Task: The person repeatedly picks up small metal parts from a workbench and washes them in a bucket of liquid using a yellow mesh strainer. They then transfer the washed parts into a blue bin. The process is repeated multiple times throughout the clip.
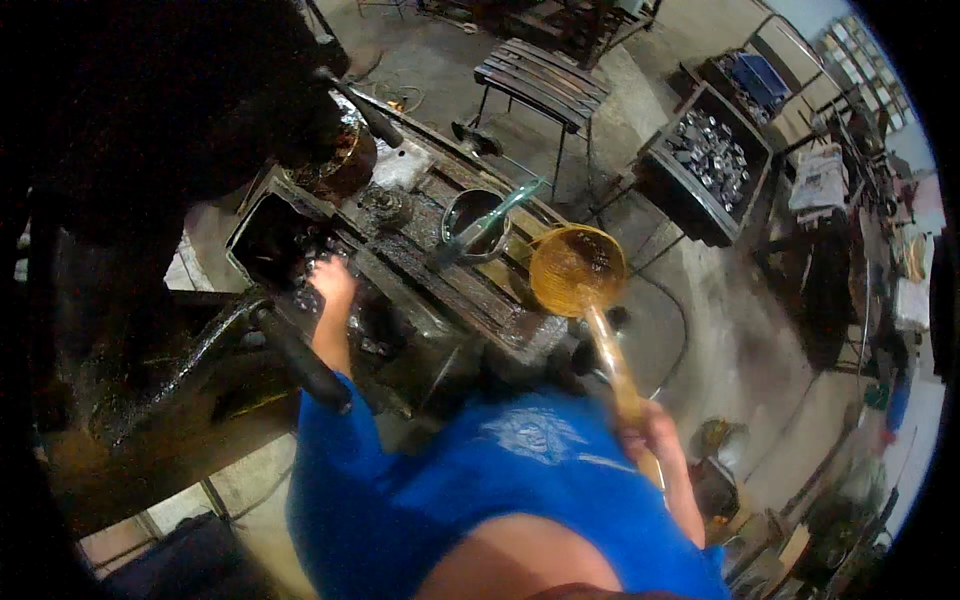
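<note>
My right hand (pixel 655 432) is closed round the long pale handle of a yellow, round strainer (pixel 578 270). The strainer's bowl sits by the right end of a wet slatted bench (pixel 455 290), with brownish speckles inside it. At the left, my left hand (pixel 333 280) reaches into a dark metal bin (pixel 240 240) where small shiny metal pieces (pixel 305 298) lie around the fingers. Its fingers look bent and slightly apart; blur hides whether any piece is between them. Between the hands, a metal pot (pixel 470 215) stands on the bench with a greenish brush-like tool (pixel 500 212) across it.
A dark machine with a black-gripped lever (pixel 300 355) is close to my left forearm. Behind the bench stands a slatted stool (pixel 540 85). To the right, a tray (pixel 710 160) of metal parts rests on a stand, with a blue crate (pixel 755 80) beyond.
</note>
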Demonstrator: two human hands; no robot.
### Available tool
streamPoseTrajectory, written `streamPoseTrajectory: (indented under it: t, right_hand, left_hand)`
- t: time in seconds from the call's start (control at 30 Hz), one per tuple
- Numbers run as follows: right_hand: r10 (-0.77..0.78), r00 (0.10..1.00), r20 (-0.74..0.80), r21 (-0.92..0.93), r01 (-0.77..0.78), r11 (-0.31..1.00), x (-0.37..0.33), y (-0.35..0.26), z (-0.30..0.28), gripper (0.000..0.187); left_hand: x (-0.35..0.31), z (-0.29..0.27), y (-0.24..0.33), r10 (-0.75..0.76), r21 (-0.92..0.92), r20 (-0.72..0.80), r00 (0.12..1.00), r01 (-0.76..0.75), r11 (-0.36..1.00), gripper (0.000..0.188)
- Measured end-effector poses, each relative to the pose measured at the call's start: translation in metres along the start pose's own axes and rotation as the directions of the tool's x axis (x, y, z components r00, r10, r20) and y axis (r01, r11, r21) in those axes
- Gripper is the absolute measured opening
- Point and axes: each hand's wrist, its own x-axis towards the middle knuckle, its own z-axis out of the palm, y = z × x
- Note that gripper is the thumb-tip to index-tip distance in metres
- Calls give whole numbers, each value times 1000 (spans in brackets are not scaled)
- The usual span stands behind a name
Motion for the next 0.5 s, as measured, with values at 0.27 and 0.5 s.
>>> streamPoseTrajectory:
  t: [0.27,0.5]
  right_hand:
    - [-57,998,34,-17,58,998,-4,-9,13,35]
    - [-7,999,35,-11,7,1000,3,-12,12,35]
  left_hand:
    - [-12,-21,4,7,-79,107,994,1,997,42]
    - [-3,7,3,-98,-75,35,995,100,992,38]
